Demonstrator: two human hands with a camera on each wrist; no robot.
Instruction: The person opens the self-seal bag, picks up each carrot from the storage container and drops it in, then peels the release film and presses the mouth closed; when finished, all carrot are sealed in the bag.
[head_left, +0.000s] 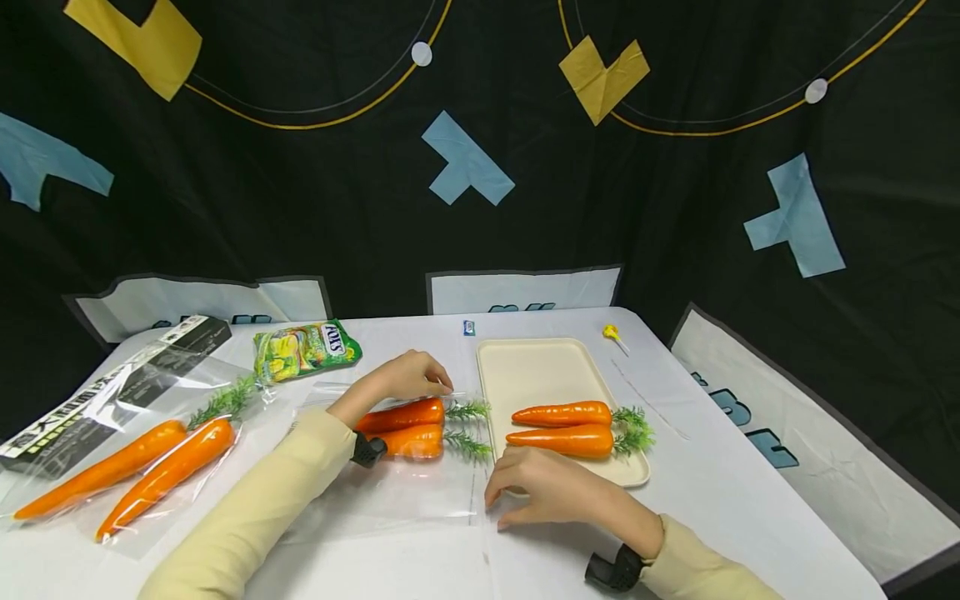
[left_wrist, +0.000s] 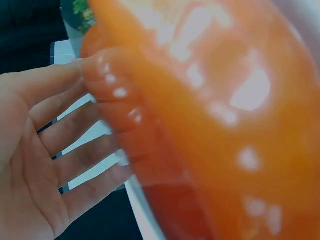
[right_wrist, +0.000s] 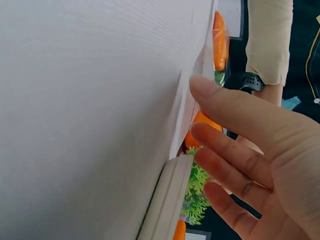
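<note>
Two orange plastic carrots with green tops (head_left: 408, 427) are seen lying side by side inside a clear plastic bag (head_left: 390, 492) on the white table (head_left: 750, 517), just left of a cream rectangular tray (head_left: 536, 371). The left hand (head_left: 408, 377) is laid over the bag's far edge above these carrots, its fingers gently bent toward the leafy ends; in the left wrist view the fingers (left_wrist: 65, 150) are shown straight and slightly spread, close beside the blurred orange surface. The right hand (head_left: 551, 492) is rested flat on the table at the bag's right edge, touching the tray's near rim, fingers extended and slightly apart. Two more orange carrots (head_left: 562, 428) are held on the tray. Another bagged pair of carrots (head_left: 135, 471) is placed at far left, near a green snack packet (head_left: 303, 350).
</note>
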